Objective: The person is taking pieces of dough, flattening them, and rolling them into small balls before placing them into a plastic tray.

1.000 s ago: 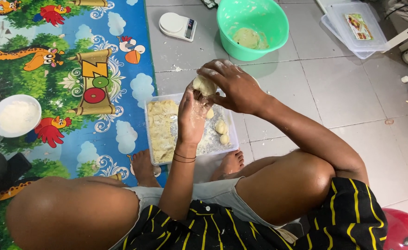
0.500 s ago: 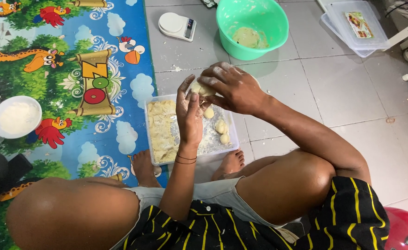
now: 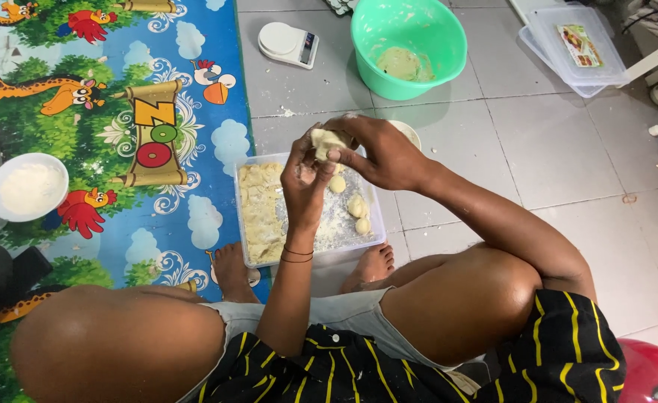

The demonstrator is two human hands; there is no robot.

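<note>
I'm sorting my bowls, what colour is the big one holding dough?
The big bowl is mint green, seen clearly in the head view.

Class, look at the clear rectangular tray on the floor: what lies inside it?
Inside the clear tray lie flattened dough pieces at one side, flour, and dough balls. The left hand covers part of the middle.

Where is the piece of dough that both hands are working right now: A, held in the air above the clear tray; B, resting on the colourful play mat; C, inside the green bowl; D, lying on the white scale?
A: the left hand and right hand pinch the dough piece between them over the clear tray, well apart from the green bowl.
</note>
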